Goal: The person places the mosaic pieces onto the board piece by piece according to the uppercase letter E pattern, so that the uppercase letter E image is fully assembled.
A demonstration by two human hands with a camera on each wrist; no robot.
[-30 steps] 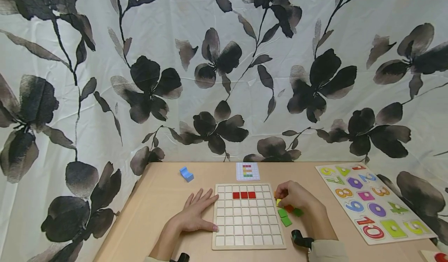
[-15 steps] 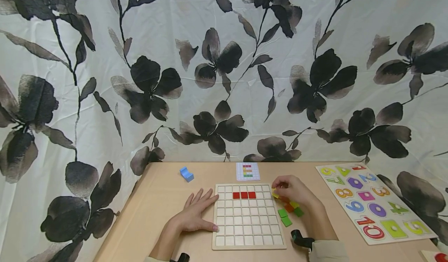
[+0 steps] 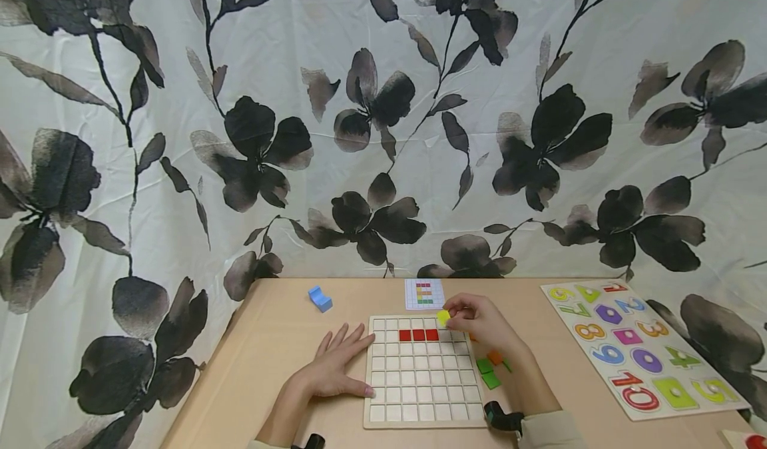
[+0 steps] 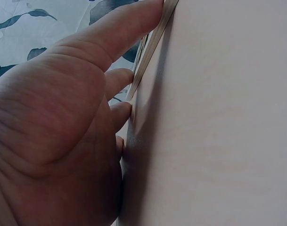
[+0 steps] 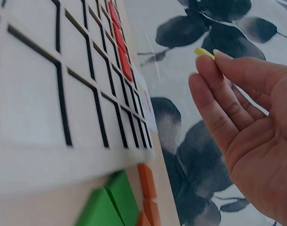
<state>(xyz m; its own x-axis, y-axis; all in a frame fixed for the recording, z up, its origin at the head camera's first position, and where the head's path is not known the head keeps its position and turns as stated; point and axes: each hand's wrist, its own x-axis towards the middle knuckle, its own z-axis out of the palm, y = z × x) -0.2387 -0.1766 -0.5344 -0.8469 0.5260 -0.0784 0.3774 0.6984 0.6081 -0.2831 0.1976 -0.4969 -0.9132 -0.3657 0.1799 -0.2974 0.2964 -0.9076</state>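
Thumb and fingertip of the right hand (image 3: 487, 320) meet in a narrow pinch on a yellow tile (image 3: 443, 318), gripping it by its edge so that most of its face shows. Another finger lies alongside, touching nothing else. From the head, the tile appears over the far right part of a pale gridded board (image 3: 427, 426); the right wrist view shows it raised, apart from the squares.

Fingers of the left hand (image 3: 331, 368) are straight and spread wide, pinching nothing. Its thumb touches the left rim of the board near the close corner, and the forefinger tip reaches that same rim farther up.

Three red tiles (image 3: 419, 335) sit side by side in the second row from the far edge. Green tiles (image 3: 491, 380) and orange tiles (image 3: 495, 357) lie just beside the right rim, some partly hidden by the right hand and forearm.

Beyond the far rim is a small card (image 3: 424, 294) printed with coloured squares. A blue block (image 3: 320, 299) lies on the table (image 3: 240, 356), left of the card. Well to the right is a number puzzle (image 3: 627, 357). Flowered cloth (image 3: 449, 169) hangs behind everything.
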